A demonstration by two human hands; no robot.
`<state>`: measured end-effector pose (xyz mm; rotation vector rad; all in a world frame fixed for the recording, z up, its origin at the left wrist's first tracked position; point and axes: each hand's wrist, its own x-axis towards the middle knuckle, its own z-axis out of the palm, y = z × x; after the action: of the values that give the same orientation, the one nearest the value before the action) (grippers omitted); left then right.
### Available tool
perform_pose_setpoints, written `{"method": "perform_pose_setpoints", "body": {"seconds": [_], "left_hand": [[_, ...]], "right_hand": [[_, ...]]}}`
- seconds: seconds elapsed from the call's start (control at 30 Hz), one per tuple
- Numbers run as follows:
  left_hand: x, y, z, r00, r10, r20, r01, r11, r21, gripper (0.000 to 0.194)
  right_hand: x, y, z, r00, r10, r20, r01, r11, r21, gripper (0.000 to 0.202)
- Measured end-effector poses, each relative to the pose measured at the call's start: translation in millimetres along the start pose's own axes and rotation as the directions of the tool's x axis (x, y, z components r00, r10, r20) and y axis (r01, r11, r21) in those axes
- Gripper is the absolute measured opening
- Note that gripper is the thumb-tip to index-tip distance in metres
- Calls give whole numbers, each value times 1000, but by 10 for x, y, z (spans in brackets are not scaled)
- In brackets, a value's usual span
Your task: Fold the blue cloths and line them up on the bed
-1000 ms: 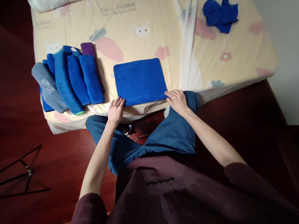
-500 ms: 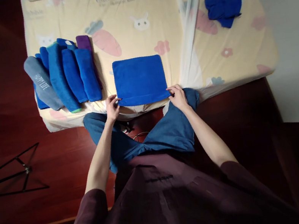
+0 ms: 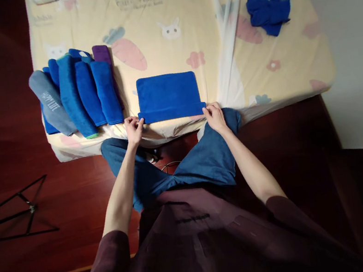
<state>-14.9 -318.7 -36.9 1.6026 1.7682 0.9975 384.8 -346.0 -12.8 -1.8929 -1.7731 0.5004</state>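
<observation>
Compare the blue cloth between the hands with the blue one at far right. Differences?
The spread cloth lies flat, near edge folded over; the crumpled cloth is bunched up.
The spread cloth has a roughly rectangular outline; the crumpled cloth's is irregular.
The left hand and right hand hold the spread cloth's near corners; neither touches the crumpled cloth.
Both are blue and on the bed.

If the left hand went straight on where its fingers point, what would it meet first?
Likely the flat blue cloth, whose near left corner the left hand pinches; depth is unclear.
</observation>
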Motion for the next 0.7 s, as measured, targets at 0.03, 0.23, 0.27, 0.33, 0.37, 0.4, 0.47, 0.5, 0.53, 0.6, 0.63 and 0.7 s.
{"method": "perform_pose_setpoints", "body": {"seconds": [0.03,0.23,0.27,0.33,0.37,0.4,0.47,0.5,0.53,0.6,0.63,0.7], "left_hand": [[14,7,12,1000,-9,-16,9,1000,-3,42],[51,26,51,998,-27,-65,27,1000,5,48],[56,24,58,997,-24,-69,25,1000,12,47],[65,27,71,997,-25,-73,27,999,29,45],[61,35,76,997,-27,-73,30,999,42,44],[48,50,76,997,-28,-76,33,998,58,41],[-21,111,56,995,-17,-96,26,995,99,35],[-78,157,35,994,6,-111,8,992,125,33],[-147,211,7,992,44,-117,-25,987,157,34],[-295,334,-54,986,158,-50,-143,963,227,40],[-360,396,-78,975,222,27,-222,941,255,43],[-441,497,-94,924,320,209,-369,889,271,45]], "right_hand": [[18,2,12,1000,14,5,-14,1000,-7,50],[124,74,125,997,69,16,-68,996,-51,50],[135,88,144,998,61,0,-61,997,-39,48],[146,102,166,998,45,-33,-45,999,-17,44],[144,97,165,998,41,-43,-42,999,-13,41],[133,82,153,998,42,-52,-42,999,-11,39],[75,24,98,995,44,-92,-45,999,-7,34],[26,-16,57,991,38,-126,-39,999,-5,34],[-34,-60,11,987,22,-160,-23,1000,-7,36],[-176,-149,-83,983,-42,-179,36,999,-33,40],[-244,-191,-123,985,-85,-151,77,995,-57,42],[-349,-266,-172,985,-169,-43,164,981,-102,46]]}}
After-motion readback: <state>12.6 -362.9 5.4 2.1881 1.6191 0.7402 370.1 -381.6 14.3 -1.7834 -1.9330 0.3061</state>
